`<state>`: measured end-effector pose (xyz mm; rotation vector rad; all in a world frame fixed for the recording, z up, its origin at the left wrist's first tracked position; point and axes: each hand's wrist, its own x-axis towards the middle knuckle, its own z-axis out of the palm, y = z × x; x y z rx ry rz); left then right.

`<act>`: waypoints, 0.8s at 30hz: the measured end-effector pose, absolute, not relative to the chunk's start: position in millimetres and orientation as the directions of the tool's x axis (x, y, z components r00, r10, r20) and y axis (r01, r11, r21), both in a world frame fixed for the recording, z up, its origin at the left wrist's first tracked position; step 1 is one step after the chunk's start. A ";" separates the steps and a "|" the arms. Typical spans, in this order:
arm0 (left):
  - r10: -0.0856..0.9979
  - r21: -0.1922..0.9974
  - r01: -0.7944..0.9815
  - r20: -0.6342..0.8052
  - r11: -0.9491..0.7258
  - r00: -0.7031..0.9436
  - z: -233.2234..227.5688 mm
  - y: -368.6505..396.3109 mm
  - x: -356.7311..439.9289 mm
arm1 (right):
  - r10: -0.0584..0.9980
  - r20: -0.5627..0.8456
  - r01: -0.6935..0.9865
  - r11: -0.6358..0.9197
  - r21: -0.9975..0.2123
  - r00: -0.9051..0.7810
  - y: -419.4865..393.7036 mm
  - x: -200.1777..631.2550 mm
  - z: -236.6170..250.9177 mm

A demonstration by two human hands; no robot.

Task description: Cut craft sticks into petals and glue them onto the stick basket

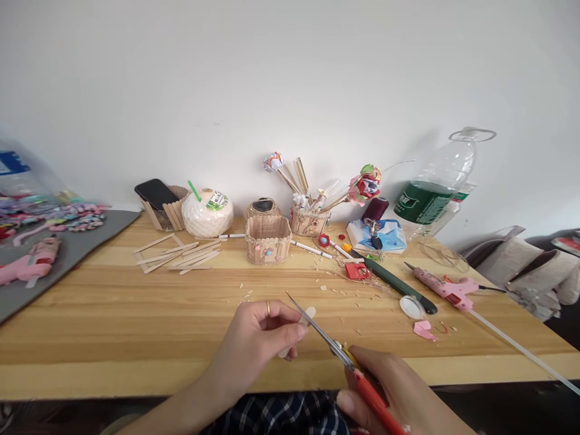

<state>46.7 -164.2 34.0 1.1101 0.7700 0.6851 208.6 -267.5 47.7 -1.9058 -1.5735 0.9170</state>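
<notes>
Left hand [259, 333] pinches 1 stick [310, 312], right hand [389, 382] grips scissors [348, 361] by the stick's far end; likely trimming, next cut calls for steady hold.

Scissors [345, 357], 5 o'clock: smooth shiny metal blades, red plastic handle. Craft stick [310, 313], 6 o'clock: smooth matt wood. Tabletop [149, 329]: smooth wood, faint sheen. Popsicle-stick basket [269, 244], dial centre: matt wood, rougher twine edging. Wrapped coconut [206, 216], 9 o'clock: glossy plastic film. Bottle [426, 202], 3 o'clock: clear shiny plastic. Flower [273, 161], 11 o'clock: creased paper. Glue gun [446, 289], 4 o'clock: pink plastic. Garment [285, 415], 6 o'clock: matt plaid cloth.
</notes>
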 end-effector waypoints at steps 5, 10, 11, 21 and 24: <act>0.802 0.954 -0.075 -0.200 0.291 0.563 31.8 -158.1 52.0 | 0.959 -0.283 0.727 -0.192 -0.660 -0.004 -259.3 215.8 46.7; 0.793 0.960 -0.037 -0.206 0.277 0.573 29.6 -150.9 55.1 | 0.941 -0.338 0.846 -0.156 -0.511 -0.030 -250.5 222.0 35.5; 0.786 0.959 -0.031 -0.213 0.282 0.580 29.2 -149.8 55.3 | 0.940 -0.341 0.862 -0.155 -0.483 -0.023 -249.2 222.2 33.8; 0.750 0.953 0.016 -0.250 0.304 0.613 20.7 -140.0 55.5 | 0.925 -0.380 0.905 -0.179 -0.385 0.021 -240.6 221.1 27.8; 0.747 0.951 0.028 -0.260 0.309 0.612 18.0 -137.8 54.7 | 0.925 -0.381 0.892 -0.180 -0.414 0.010 -238.7 221.7 25.7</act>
